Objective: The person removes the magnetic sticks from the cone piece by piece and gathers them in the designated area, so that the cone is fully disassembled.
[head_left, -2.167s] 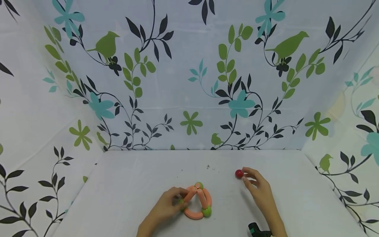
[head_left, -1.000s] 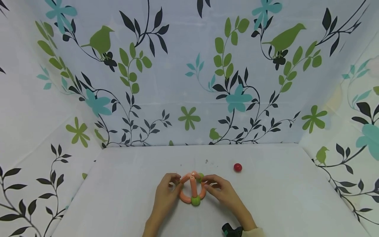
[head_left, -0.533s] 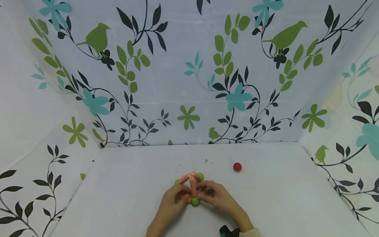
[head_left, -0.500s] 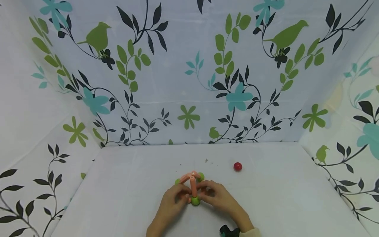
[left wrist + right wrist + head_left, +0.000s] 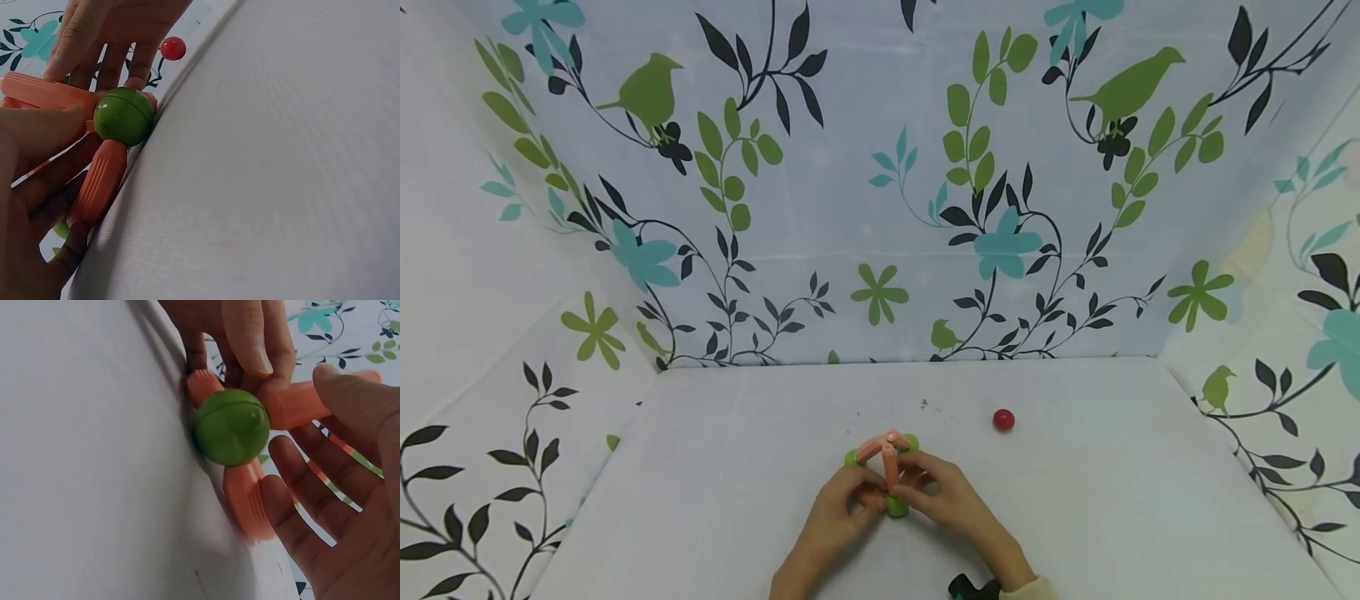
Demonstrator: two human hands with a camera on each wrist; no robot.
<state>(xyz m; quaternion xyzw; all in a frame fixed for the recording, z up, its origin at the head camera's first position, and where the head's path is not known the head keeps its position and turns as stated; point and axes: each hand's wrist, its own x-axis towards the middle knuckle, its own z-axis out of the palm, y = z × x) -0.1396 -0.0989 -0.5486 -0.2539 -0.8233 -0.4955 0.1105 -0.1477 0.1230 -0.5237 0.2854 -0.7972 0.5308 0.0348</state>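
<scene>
A toy frame of ribbed orange rods and green balls stands on the white table, its sloping rods meeting at a peak. Its front green ball [image 5: 897,507] lies between my hands, below an orange rod [image 5: 891,468] that rises to the peak. My left hand [image 5: 844,510] holds the frame from the left, fingers about a low rod [image 5: 99,182] and thumb along the rising rod. From the right, my right hand [image 5: 953,498] pinches the rising rod [image 5: 297,403] just above the ball, thumb in front. A red ball [image 5: 1003,420] lies apart, behind my right hand.
The white table [image 5: 1097,483] ends at the back against a patterned cloth [image 5: 820,217]. Similar cloth flanks both sides. A black wrist device [image 5: 972,588] sits at my right wrist. Small dark specks mark the table behind the frame.
My right hand has left the red ball and come to the frame, which has been turned, a rod now facing front. Both hands have closed in on that front corner; the right thumb now crosses the rod.
</scene>
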